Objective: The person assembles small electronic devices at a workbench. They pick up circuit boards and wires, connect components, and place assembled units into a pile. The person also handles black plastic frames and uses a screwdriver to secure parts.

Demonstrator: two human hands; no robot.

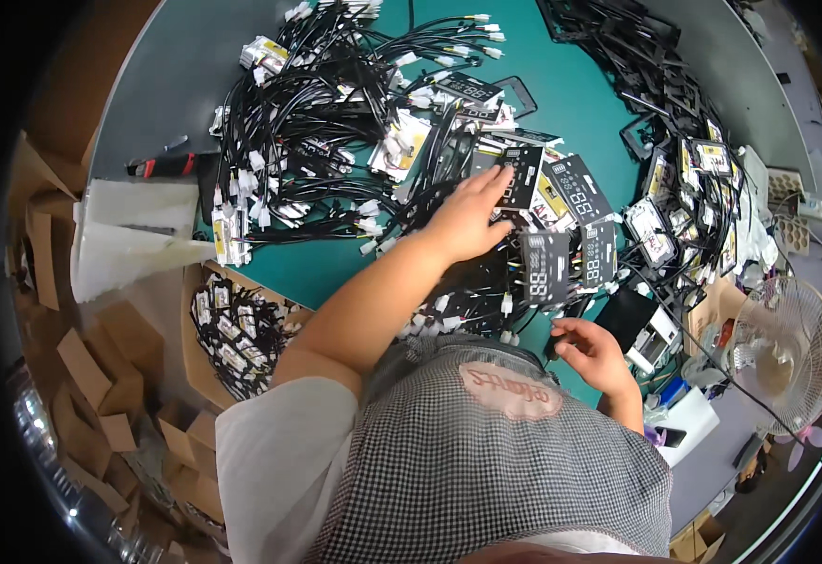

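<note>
While L hand [472,214], fingers extended & open, lies over flat black rectangular display panels [545,268] piled on green tabletop [590,94], step looks like panel sorting; next move prob. calls for edge grip. R hand [596,355]: fingers curled near tabletop edge, grip can't tell.

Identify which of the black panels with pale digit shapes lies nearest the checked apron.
The panel just below and right of the left hand: its lower edge comes closest to the apron; the others sit higher in the picture.
</note>
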